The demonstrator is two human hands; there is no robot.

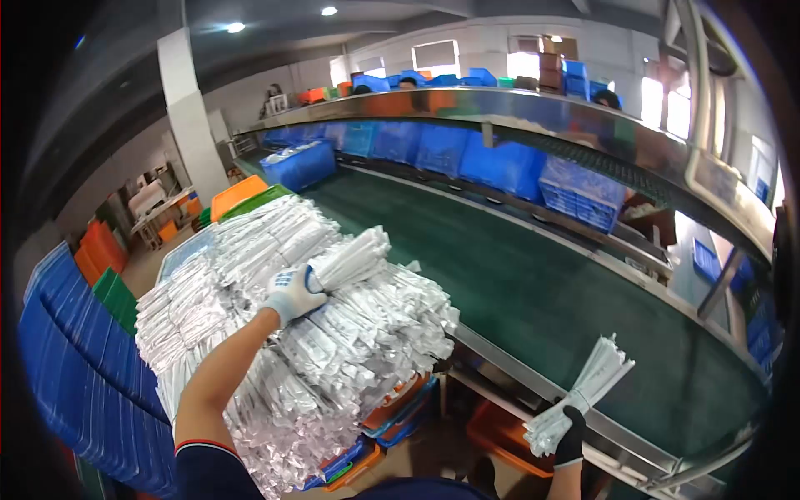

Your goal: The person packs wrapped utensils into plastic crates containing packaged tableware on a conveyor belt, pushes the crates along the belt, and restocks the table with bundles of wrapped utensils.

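Note:
My left hand (293,293), in a white glove with blue patches, is closed round the near end of a bundle of slim white packets (357,257). That bundle lies on top of a large pile of similar shiny white packets (350,350) to my left. At the lower right, my right hand (571,435) in a dark glove grips another bundle of white packets (593,382) near its middle. This second bundle is tilted, its upper end over the green conveyor belt (508,258). The fingers of my right hand are partly hidden behind it.
A metal rail (517,371) edges the belt on my side. Blue bins (433,150) line its far side, and a blue bin (298,165) with white contents stands at the belt's far left. Stacked blue crates (87,392) rise at my left. An orange crate (500,433) sits below the rail.

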